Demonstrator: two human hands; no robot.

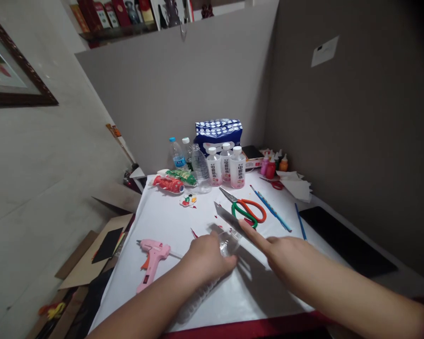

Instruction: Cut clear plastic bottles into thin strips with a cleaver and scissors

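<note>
My left hand (210, 254) is closed around a clear plastic bottle (201, 296), which lies on its side on the white table covering. Part of its ribbed body shows below my wrist, and one end (228, 244) shows beyond my fingers. My right hand (286, 259) grips a knife with a broad grey blade (229, 219), index finger stretched along the blade. The blade passes over or against the bottle's end; whether it touches I cannot tell. The knife's handle is hidden in my hand. Just beyond the blade lie scissors (249, 212) with orange and green handles.
A pink glue gun (153, 261) lies at the left. Further back stand labelled bottles (237, 167), an uncapped clear bottle (200, 169) and a blue package (219, 134). Brushes (272, 209), paint bottles (270, 167), red-handled scissors (276, 185) and a black board (346, 240) are on the right.
</note>
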